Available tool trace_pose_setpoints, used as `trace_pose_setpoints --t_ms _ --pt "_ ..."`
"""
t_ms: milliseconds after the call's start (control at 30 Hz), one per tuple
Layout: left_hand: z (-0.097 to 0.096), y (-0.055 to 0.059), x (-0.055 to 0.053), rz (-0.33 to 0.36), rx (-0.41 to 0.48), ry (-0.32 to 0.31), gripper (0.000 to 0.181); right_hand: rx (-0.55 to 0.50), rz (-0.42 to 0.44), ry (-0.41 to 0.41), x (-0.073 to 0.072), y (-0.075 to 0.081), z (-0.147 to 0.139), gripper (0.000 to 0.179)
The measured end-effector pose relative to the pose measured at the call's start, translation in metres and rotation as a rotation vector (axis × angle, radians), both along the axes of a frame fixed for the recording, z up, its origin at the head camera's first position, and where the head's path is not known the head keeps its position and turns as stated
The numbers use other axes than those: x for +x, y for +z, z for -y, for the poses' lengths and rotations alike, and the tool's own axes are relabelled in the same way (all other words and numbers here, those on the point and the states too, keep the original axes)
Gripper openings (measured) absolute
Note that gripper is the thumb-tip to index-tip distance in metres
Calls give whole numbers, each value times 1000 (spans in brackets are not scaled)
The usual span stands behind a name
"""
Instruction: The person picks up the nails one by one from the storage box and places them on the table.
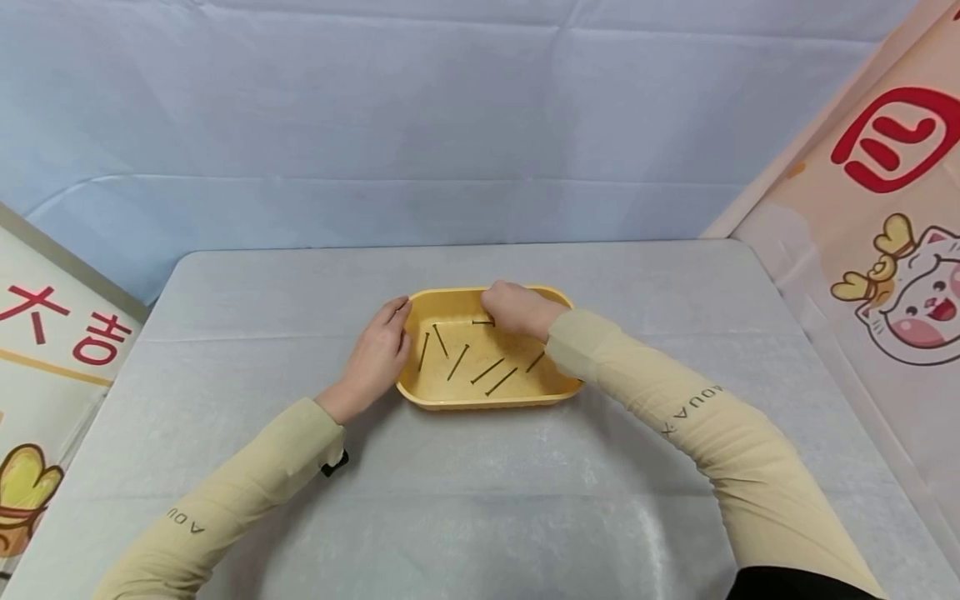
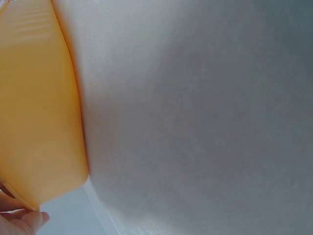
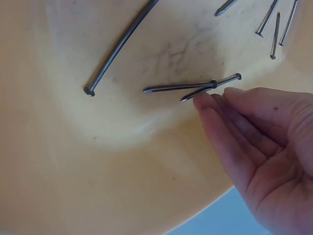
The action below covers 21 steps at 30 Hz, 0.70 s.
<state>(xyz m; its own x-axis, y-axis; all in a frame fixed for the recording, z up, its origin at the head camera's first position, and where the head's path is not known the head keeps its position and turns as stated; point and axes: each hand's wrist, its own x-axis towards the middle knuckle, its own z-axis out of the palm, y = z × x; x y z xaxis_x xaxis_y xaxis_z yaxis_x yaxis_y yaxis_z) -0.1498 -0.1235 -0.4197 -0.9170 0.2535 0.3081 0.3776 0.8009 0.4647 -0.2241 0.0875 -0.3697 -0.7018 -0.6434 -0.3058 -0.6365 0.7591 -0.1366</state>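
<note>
A yellow plastic tray stands on the table with several dark steel nails scattered over its floor. At the tray's left end, my left hand grips the rim; in the left wrist view its fingertips pinch the edge from both sides. My right hand reaches into the tray near the back wall. In the right wrist view, its loosely bent fingers are right at two crossed nails, thumb and fingertips slightly apart. Another nail lies apart from that pair.
A grey-white cloth covers the table. Behind it hangs a pale blue cloth backdrop. Printed panels flank both sides, the right panel showing a cartoon cat.
</note>
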Motion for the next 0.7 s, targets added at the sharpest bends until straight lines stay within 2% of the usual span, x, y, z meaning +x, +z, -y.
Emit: trace_pose_setpoints --t_ms 367,700 --pt "1 -1 -1 10 -6 2 43 95 13 0 -4 -7 4 17" --pt "1 -3 -2 -5 -3 -4 43 154 12 1 -2 -9 8 17"
